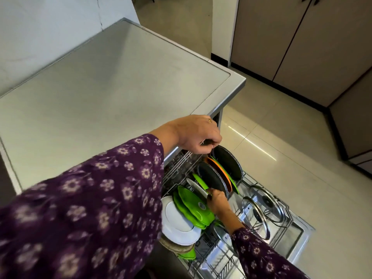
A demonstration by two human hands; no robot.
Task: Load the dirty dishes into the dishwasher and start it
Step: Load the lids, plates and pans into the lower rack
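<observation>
Past the white plate (pixel 177 224) and green plates (pixel 193 206), our left grip (pixel 199 135) pinches the rear dark plate (pixel 229 164) at its top rim. Our right grip (pixel 218 202) pinches the front dark plate (pixel 213 178). We should seat both upright in the lower rack (pixel 289 218), not touching.

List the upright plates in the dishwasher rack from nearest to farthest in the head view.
white plate → green plates → near black plate → orange plate → far black plate
</observation>
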